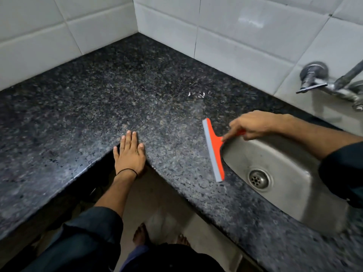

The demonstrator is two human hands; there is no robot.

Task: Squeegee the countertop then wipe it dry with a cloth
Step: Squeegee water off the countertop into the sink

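White glazed wall tiles (235, 36) meet in a corner behind an L-shaped desk (98, 91) of dark speckled granite, seen from above by way of the head view. Left of centre, at the inner corner of the desk's front edge, the left hand (129, 154) lies flat, palm down, its fingers (128, 137) held together and straight, gripping nothing; a thin black band (126, 170) circles the wrist and a dark sleeve (94, 228) covers the forearm lower down. Below, between the two runs of the desk, a pale floor (167, 213) and bare toes (140, 233) are visible. Further back and to the right, a small puddle of water (197, 94) glints on the granite near the wall. Next comes the squeegee (213, 149), orange with a grey rubber blade, its blade running along the left rim of the sink, on or just over the granite. The right hand (253, 124) reaches in from the right and closes around the orange handle, with the index finger extended along it toward the blade. A stainless steel sink (284, 165) with a round drain (259, 178) is sunk into the desk at the right. Above it, a chrome tap (322, 79) projects from the tiled wall.
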